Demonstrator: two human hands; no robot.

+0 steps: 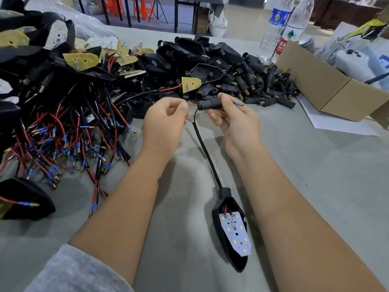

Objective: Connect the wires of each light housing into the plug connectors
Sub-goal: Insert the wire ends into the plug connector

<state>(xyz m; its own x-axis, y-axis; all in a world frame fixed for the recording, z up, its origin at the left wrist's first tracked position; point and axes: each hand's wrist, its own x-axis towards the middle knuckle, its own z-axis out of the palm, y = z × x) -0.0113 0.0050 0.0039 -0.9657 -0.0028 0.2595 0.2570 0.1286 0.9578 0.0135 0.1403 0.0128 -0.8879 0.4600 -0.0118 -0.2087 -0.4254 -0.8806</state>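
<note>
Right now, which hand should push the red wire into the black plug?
Probably the left hand: it already pinches the red wire beside the plug connector, which the right hand grips.

The right hand (233, 121) grips a black plug connector (207, 105) above the grey counter (315, 175). The left hand (166, 121) pinches a red wire (192, 104) at the connector's end. A black cable (207, 157) runs down to a light housing (232, 232) lying on the counter, LED board up.

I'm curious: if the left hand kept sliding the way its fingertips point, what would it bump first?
Probably the black plug connector pinched in the right hand; the left hand points right along the red wire toward it.
</note>
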